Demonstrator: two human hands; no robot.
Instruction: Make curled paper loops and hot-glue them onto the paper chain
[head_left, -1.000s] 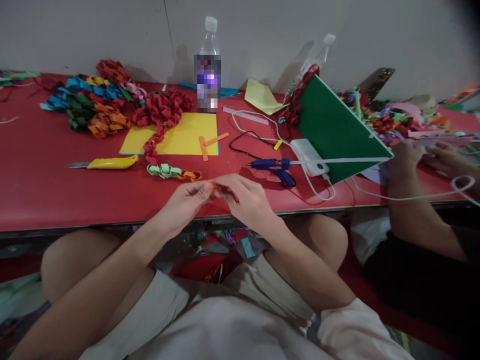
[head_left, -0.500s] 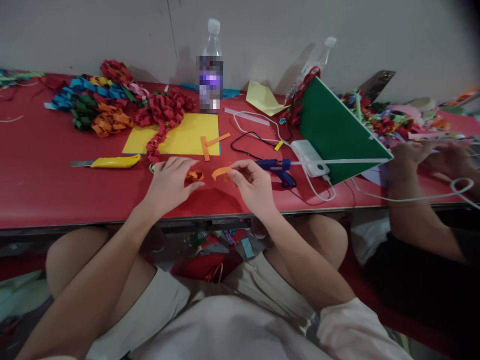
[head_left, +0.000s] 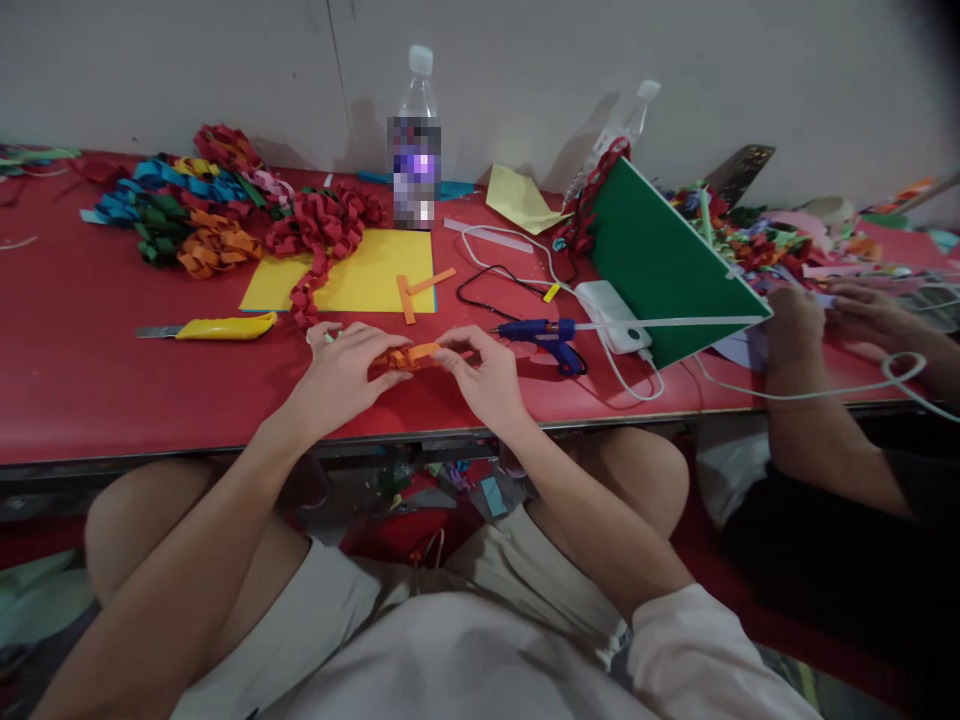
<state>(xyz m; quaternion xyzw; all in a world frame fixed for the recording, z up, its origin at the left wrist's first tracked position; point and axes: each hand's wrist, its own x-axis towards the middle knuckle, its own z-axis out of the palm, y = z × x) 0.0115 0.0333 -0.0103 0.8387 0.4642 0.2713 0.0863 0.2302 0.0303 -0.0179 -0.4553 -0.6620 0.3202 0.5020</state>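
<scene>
My left hand (head_left: 341, 372) is closed on a small orange paper chain (head_left: 396, 357), whose curled loops show at the fingertips. Between thumb and fingers, my right hand (head_left: 484, 372) pinches an orange paper strip (head_left: 426, 351). The strip's free end meets the chain; whether it passes through a loop I cannot tell. Just right of my right hand lies a blue glue gun (head_left: 541, 333) with a long pale glue stick at its back. Behind my hands, two loose orange strips (head_left: 407, 298) rest partly on a yellow paper sheet (head_left: 360, 265). A red paper chain (head_left: 319, 235) trails toward my left hand.
A yellow utility knife (head_left: 225, 327), blade out, lies left. Bunched paper chains (head_left: 180, 205) and a bottle (head_left: 416, 150) stand behind. At right are a leaning green board (head_left: 667, 265), a white power strip (head_left: 611, 310), cables, and another person's hands (head_left: 862, 310).
My right hand has moved left, bringing the orange strip up to the chain in my left hand. The gap between them has closed. The view has shifted slightly.
</scene>
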